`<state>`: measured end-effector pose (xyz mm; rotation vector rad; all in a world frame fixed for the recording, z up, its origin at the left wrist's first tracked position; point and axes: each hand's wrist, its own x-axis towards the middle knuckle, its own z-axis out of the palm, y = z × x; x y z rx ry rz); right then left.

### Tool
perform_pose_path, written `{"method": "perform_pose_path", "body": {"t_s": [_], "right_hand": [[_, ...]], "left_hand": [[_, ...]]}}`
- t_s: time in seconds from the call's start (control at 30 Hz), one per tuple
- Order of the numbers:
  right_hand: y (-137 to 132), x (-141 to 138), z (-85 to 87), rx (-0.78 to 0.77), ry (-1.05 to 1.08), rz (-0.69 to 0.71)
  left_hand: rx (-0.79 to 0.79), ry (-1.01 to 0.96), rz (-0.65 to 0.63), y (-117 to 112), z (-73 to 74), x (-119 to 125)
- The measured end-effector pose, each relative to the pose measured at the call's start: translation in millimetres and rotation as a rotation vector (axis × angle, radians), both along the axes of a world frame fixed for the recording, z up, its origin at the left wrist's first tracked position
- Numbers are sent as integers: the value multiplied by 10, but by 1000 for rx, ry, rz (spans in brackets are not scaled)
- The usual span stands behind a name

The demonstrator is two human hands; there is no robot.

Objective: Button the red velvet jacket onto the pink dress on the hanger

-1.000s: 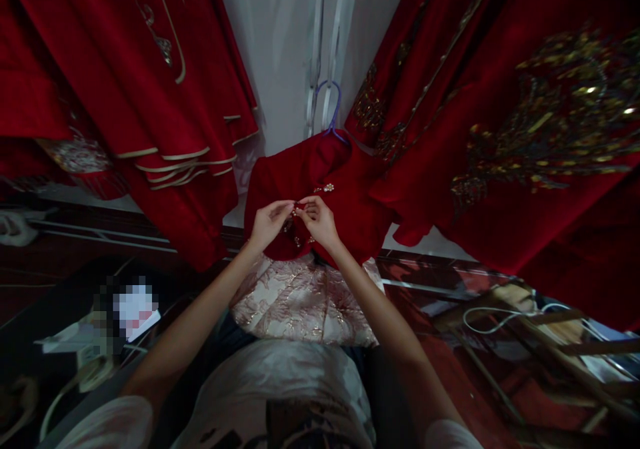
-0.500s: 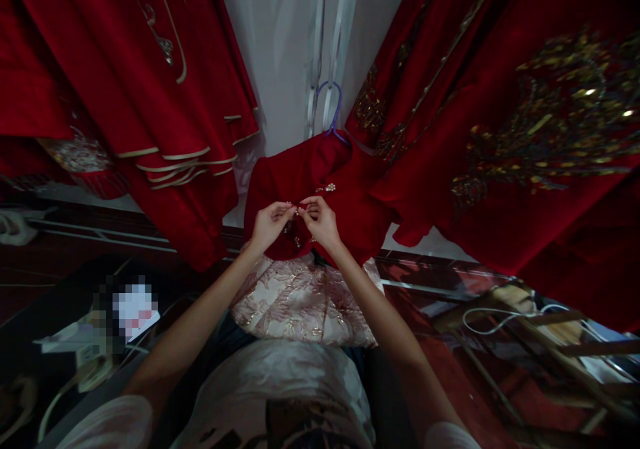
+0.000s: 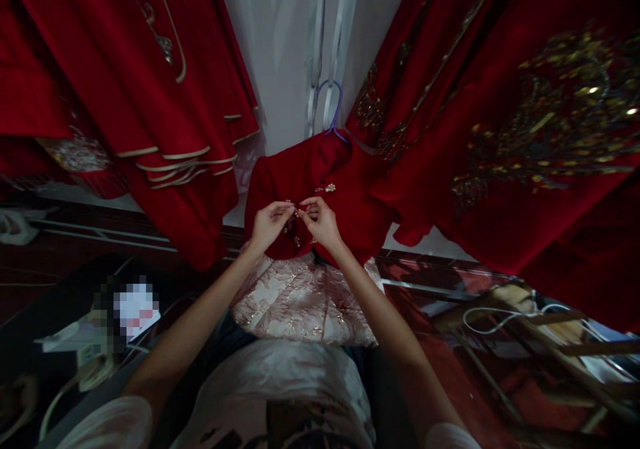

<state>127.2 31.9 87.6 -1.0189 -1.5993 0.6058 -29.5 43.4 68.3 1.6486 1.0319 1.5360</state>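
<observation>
A red garment (image 3: 360, 209) hangs in front of me on a purple hanger (image 3: 337, 106), with small beaded, pearl-like fastenings (image 3: 330, 188) down its front. My left hand (image 3: 273, 222) is closed in a pinch on one side of a beaded button fastening (image 3: 297, 213) at mid-front. From the other side my right hand (image 3: 320, 222) pinches the same fastening, fingertips almost touching the left ones. Whether the two halves are joined is hidden by the fingers. Below the hands, a pale pink and gold brocade cloth (image 3: 310, 296) lies over my lap.
Red garments with cream piping (image 3: 175, 116) hang at the left, and a red one with gold sequins (image 3: 550, 122) at the right. A power strip (image 3: 95, 362) with a cord lies at lower left. A wooden stool (image 3: 560, 349) with white cable stands at lower right.
Almost nothing differs. Both hands stay at the same fastening with only tiny finger movement, and the view shifts very slightly.
</observation>
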Motion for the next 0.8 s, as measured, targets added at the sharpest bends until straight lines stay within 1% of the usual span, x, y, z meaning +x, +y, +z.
{"method": "perform_pose_path", "body": {"t_s": [0.27, 0.47, 0.8], "right_hand": [[1, -21, -2, -14, 21, -16], [18, -16, 3, -9, 6, -13], [74, -68, -30, -2, 13, -63]], "left_hand": [[-18, 4, -13, -26, 26, -12], [-29, 53, -42, -33, 0, -19], [-22, 80, -32, -12, -11, -22]]}}
